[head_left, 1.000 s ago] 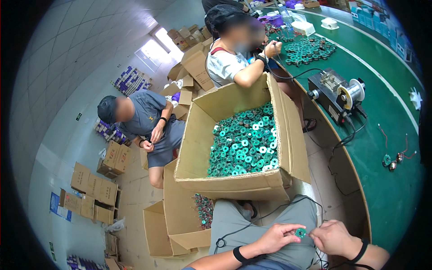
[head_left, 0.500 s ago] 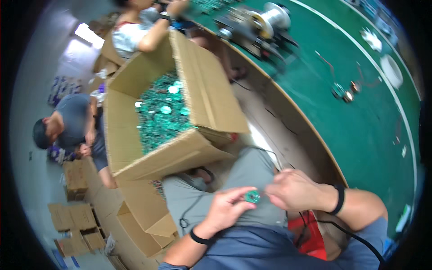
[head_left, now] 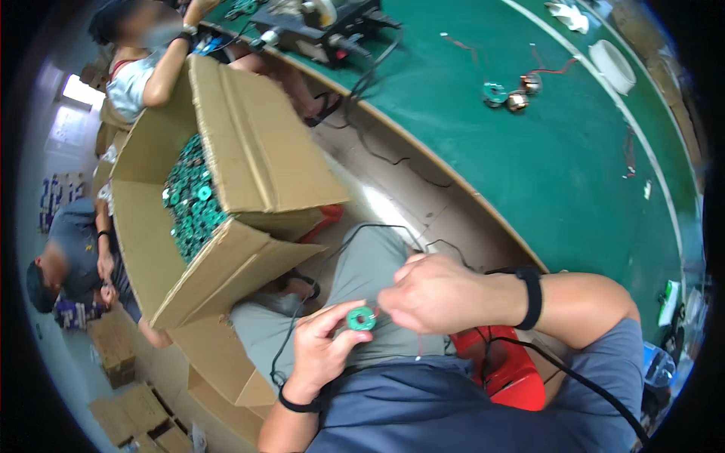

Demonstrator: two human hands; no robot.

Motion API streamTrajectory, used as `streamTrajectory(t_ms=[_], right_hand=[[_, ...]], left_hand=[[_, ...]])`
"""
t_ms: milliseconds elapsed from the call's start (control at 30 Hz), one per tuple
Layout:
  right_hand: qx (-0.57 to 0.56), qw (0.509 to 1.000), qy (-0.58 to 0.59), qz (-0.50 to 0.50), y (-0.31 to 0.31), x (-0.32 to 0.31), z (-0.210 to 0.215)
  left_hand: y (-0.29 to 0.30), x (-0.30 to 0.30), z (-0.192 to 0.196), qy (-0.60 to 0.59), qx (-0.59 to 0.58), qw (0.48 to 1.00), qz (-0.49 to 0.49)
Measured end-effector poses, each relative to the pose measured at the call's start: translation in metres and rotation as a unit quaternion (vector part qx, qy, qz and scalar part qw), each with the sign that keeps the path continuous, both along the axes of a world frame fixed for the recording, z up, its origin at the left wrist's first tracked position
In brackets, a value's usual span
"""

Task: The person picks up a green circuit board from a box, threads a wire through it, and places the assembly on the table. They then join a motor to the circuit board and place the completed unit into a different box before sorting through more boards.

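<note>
Between the thumb and fingers of my left hand [head_left: 321, 343] sits a small green ring-shaped circuit board [head_left: 352, 320], its round hole facing up. My right hand [head_left: 438, 294] is closed in a pinch just right of the ring, its fingertips mostly hidden. A thin red wire [head_left: 420, 346] with a pale end hangs below that hand, and a bit of red shows between the ring and the fingers. Both hands are above my lap. To the left, an open cardboard box [head_left: 264, 143] holds a heap of similar green rings [head_left: 198, 215].
On the green table [head_left: 453, 151] at right lie a green ring [head_left: 495, 93] and two copper-coloured coils [head_left: 517, 102] with red wires. A black machine [head_left: 317, 34] stands at the far end. Two people work beyond the box. A red stool [head_left: 513, 377] is beneath me; a black cable [head_left: 581, 392] crosses my right side.
The view has shifted, so the box and table things sit further left and higher. My left hand still holds the ring, and my right hand remains pinched beside it.
</note>
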State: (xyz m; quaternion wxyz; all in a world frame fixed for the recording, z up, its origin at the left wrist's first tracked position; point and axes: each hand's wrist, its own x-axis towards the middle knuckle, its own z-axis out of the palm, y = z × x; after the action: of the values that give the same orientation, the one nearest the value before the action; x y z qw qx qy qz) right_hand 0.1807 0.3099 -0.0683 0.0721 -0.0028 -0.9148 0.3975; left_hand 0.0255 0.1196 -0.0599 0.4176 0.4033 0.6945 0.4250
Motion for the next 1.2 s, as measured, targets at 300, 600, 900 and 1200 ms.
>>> streamTrajectory(t_ms=[300,600,900,1200], right_hand=[[-0.102,0.995,0.012,0.019,-0.022,-0.010,-0.001],[-0.116,0.990,0.075,0.033,-0.018,-0.004,0.001],[-0.102,0.992,0.071,0.010,-0.007,-0.008,-0.002],[-0.091,0.995,0.043,-0.006,-0.002,-0.008,0.002]], left_hand=[[-0.008,-0.010,-0.002,-0.046,0.045,0.993,0.101],[0.000,-0.010,0.013,0.027,-0.025,0.999,0.035],[0.003,-0.005,0.016,-0.004,-0.040,0.999,0.024],[-0.008,-0.014,0.007,-0.038,0.005,0.998,0.045]])
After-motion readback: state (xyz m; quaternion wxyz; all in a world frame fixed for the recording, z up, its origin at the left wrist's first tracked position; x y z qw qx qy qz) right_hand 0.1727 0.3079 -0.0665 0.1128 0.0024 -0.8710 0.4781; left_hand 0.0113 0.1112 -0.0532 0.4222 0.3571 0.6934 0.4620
